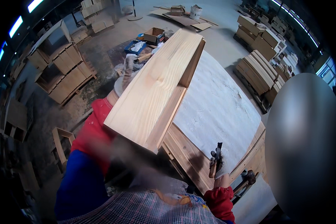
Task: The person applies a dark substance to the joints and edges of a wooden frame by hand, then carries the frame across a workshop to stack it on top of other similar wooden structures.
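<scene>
A long pale wooden drawer-like box point(153, 84) stands tilted over the workbench, its broad smooth side up and a narrow recess along its right side. My left hand point(124, 76), in a dirty light glove, grips its far left side; part of that hand is hidden behind the wood. Low on the right, my gloved right hand point(217, 164) is closed around a small hand tool point(212, 171) with a wooden handle and a dark upper end. This hand is over the white sheet point(220, 108) covering the bench, apart from the box.
Bare bench planks point(188, 155) show below the sheet. A dark-headed tool point(251, 177) sits by the bench's right side. Beyond the box are a cardboard box point(154, 34) and a blue tray point(135, 47). Wooden parts point(259, 71) are stacked right, cabinets point(69, 71) left. A blurred grey shape covers the far right.
</scene>
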`<state>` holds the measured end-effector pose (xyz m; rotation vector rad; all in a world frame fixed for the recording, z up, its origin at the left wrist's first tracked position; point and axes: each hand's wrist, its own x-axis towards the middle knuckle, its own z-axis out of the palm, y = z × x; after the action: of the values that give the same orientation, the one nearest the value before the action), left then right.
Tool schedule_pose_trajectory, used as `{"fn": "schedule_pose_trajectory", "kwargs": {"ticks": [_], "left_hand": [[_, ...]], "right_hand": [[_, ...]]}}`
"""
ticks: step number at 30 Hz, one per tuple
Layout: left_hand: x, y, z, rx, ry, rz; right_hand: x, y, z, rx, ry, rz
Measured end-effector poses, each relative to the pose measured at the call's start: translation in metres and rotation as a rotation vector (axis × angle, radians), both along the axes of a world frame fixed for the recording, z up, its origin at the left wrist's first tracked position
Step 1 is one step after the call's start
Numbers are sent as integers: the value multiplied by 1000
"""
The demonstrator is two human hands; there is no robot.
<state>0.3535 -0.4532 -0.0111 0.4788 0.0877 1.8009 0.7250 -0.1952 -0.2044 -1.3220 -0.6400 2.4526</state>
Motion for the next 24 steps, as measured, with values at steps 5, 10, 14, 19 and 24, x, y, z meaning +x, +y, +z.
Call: {"fn": "schedule_pose_trajectory", "kwargs": {"ticks": [5,10,14,19,24], "left_hand": [[-3,39,20,-432,334,380],[-41,-44,13,-224,705,828],[-86,-165,-4,-246,705,1019],[-73,-285,39,-439,505,1097],[-61,-349,58,-736,555,1129]], "right_hand": [[19,-12,-24,-156,-131,84],[-15,-40,26,-4,-217,-19],[-68,-34,24,215,-254,234],[-200,-90,53,293,-46,309],[-322,-173,69,276,129,489]]}}
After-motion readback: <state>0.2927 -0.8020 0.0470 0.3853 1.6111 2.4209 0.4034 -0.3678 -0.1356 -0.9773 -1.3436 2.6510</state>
